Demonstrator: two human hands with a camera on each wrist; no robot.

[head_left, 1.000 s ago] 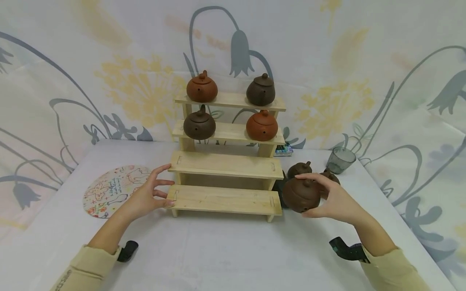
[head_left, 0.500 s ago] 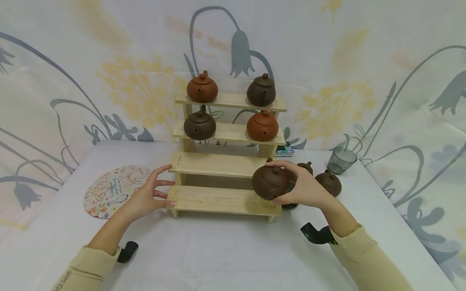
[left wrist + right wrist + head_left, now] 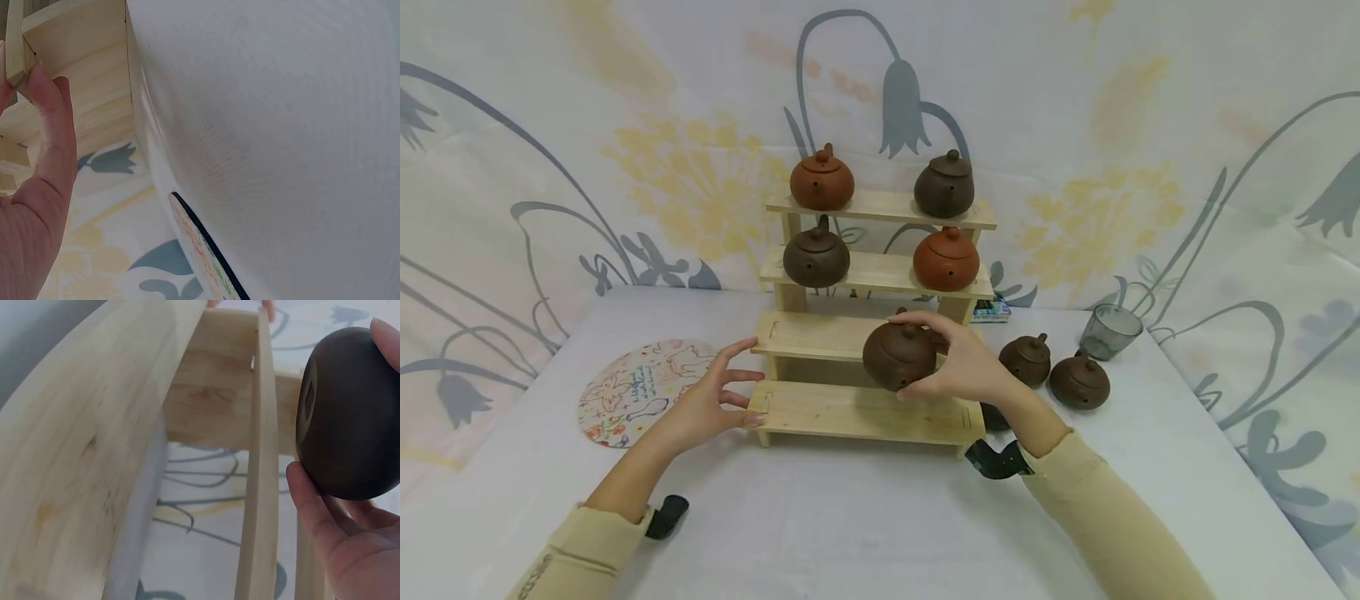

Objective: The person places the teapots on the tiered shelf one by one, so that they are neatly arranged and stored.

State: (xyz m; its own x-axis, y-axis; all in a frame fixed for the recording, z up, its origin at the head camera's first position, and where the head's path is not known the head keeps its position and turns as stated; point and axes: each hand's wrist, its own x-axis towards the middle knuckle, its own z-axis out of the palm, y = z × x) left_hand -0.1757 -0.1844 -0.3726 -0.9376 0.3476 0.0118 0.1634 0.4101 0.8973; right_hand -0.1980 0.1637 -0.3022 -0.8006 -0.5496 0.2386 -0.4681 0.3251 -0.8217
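Observation:
My right hand (image 3: 966, 367) grips a dark brown clay teapot (image 3: 897, 357) between thumb and fingers, in front of the two lower boards of a stepped wooden display shelf (image 3: 850, 412). In the right wrist view the teapot's round body (image 3: 350, 419) and its base show, with a board (image 3: 259, 456) beside it. At the shelf's left end, my left hand (image 3: 711, 404) holds the board ends, thumb at the lowest board and index finger at the one above. The left wrist view shows its thumb (image 3: 50, 106) curled against a board end (image 3: 19, 56).
Two reddish-brown teapots (image 3: 822, 182) (image 3: 946, 260) and two dark ones (image 3: 944, 185) (image 3: 816, 257) stand on the upper boards. Right of the shelf are more brown teapots (image 3: 1079, 383) and a grey glass (image 3: 1111, 331). A round patterned mat (image 3: 640, 392) lies at left.
My right hand has carried the teapot leftward and a little up, from beside the shelf to in front of its lower boards. The left hand stays at the shelf's left end.

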